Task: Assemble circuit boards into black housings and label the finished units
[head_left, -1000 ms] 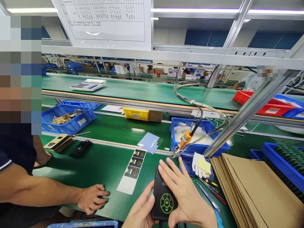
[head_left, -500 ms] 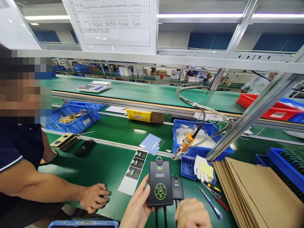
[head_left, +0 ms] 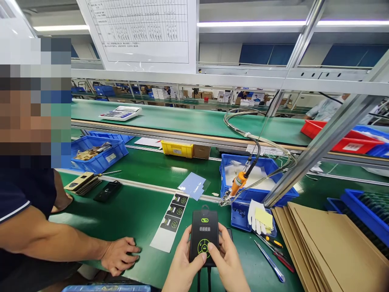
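I hold a black controller [head_left: 204, 233] with a red digit display and a green ring of buttons upright above the green bench. My left hand [head_left: 182, 265] grips its left edge. My right hand [head_left: 226, 263] holds its right edge, thumb pressed on the green ring. Two black cables hang from its bottom. A second, smaller black unit is mostly hidden behind my right hand. A white strip of black labels [head_left: 170, 221] lies on the mat just left of the controller.
A co-worker sits at left, one hand [head_left: 120, 255] resting on the mat. Blue bins [head_left: 284, 190], an orange hanging screwdriver [head_left: 238, 181], a glove [head_left: 253, 211], tweezers [head_left: 269, 261] and stacked cardboard [head_left: 328, 243] lie right. A black phone-like part [head_left: 107, 190] and a calculator [head_left: 120, 113] lie further left.
My right hand came back up from below and took the controller's right edge, thumb on the buttons. The controller dropped slightly lower, now covering the smaller unit.
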A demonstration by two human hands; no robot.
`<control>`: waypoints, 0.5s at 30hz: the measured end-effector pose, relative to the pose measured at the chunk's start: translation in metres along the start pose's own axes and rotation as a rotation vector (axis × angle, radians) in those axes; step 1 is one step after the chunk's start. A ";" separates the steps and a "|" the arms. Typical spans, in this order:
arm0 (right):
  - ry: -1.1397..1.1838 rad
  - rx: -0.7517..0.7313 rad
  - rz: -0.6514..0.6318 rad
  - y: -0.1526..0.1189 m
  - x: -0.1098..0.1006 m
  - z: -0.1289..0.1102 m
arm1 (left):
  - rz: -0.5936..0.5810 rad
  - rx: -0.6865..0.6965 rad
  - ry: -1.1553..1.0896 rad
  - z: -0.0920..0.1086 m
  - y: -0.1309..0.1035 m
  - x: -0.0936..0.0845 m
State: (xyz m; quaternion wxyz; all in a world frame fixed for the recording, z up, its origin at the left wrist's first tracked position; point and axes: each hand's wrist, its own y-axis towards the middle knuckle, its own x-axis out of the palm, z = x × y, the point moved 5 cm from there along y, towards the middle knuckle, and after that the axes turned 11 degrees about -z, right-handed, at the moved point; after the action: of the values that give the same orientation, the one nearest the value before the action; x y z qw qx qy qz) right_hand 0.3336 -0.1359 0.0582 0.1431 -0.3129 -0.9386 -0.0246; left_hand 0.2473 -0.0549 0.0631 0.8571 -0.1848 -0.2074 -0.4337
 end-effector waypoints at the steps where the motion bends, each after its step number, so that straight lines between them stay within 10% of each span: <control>1: -0.002 -0.002 0.001 0.001 0.000 0.001 | 0.003 0.000 0.000 -0.001 0.000 -0.001; 15: -0.076 -0.095 0.000 0.010 -0.002 0.024 | 0.079 -0.066 0.101 -0.021 0.017 -0.019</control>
State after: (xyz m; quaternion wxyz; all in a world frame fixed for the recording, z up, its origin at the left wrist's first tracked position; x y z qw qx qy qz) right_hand 0.3348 -0.1260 0.0340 0.0923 -0.3201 -0.9411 -0.0574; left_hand 0.2556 -0.0433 0.0330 0.8765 -0.1989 -0.1418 -0.4148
